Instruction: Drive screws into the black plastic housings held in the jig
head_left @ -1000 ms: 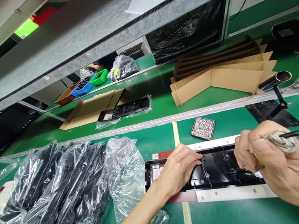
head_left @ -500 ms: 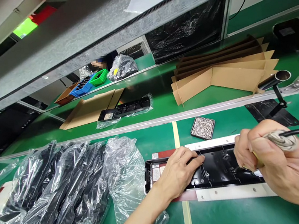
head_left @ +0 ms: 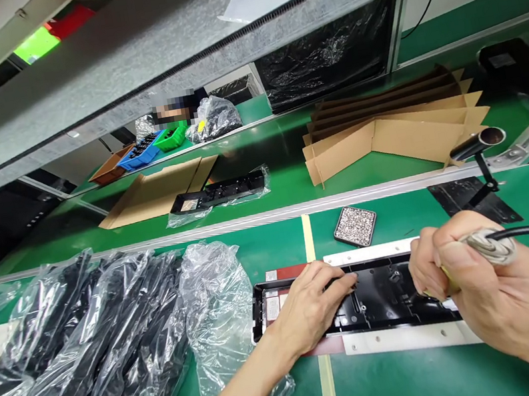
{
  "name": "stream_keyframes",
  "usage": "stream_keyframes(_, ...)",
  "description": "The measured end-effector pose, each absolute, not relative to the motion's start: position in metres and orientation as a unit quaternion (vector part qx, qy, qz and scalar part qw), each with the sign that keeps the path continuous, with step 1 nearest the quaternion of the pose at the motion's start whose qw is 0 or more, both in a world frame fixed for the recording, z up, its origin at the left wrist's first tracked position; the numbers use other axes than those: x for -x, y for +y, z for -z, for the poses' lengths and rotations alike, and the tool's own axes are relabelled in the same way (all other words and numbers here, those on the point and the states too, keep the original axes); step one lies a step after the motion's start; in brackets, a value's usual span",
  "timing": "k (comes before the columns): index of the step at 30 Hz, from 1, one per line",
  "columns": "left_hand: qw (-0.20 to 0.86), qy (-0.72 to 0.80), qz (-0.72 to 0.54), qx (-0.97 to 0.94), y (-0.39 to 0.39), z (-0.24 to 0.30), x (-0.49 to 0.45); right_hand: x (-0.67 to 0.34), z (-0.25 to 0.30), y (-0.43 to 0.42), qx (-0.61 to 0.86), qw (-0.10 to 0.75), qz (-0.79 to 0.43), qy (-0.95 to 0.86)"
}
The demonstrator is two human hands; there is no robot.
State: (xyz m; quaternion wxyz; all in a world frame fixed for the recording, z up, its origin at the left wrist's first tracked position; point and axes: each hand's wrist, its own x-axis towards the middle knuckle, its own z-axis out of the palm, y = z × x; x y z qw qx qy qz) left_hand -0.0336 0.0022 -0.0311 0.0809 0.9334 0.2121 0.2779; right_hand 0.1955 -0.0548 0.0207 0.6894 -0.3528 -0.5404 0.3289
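Observation:
A long black plastic housing [head_left: 380,297] lies open side up on a white and dark red fixture [head_left: 400,339], with ribs and posts inside. My left hand [head_left: 315,304] lies across its left half, fingers bent over the far wall and one fingertip pressed inside; what is under the palm is hidden. My right hand [head_left: 493,288] is closed around a corded tool that looks like a soldering iron [head_left: 488,245], its rear wrapped in pale material. The tool points down into the housing's right half; my fingers hide its tip.
Bagged black parts [head_left: 91,348] and a crumpled clear bag [head_left: 218,314] lie left. A metal tube holder [head_left: 481,141] stands right, and a square dish of silvery bits [head_left: 355,226] sits behind the fixture. Cardboard dividers [head_left: 386,137] and another housing [head_left: 218,193] lie beyond the rail, under an overhead shelf [head_left: 147,75].
The view has shifted slightly, so most things sit a little further left. Both hands keep nearly the same place on the housing and the tool.

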Motion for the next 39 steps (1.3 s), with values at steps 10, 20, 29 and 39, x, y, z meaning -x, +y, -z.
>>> stream_keyframes(10, 0.068, 0.292, -0.38, -0.875, -0.023, 0.021, 0.055, -0.2, -0.018, -0.054, 0.343, 0.693, -0.35, -0.529)
stream_keyframes(20, 0.127, 0.347, -0.427, -0.825, -0.046, 0.032, 0.07, -0.197, -0.021, -0.054, 0.333, 0.697, -0.394, -0.499)
stream_keyframes(29, 0.261, 0.326, -0.496, -0.762, -0.026, -0.011, -0.006, -0.201, -0.017, -0.052, 0.369, 0.671, -0.338, -0.547)
stream_keyframes(39, 0.344, 0.137, -0.504, -0.78, -0.005, -0.043, -0.074, -0.191, -0.028, -0.05, 0.376, 0.649, -0.347, -0.564)
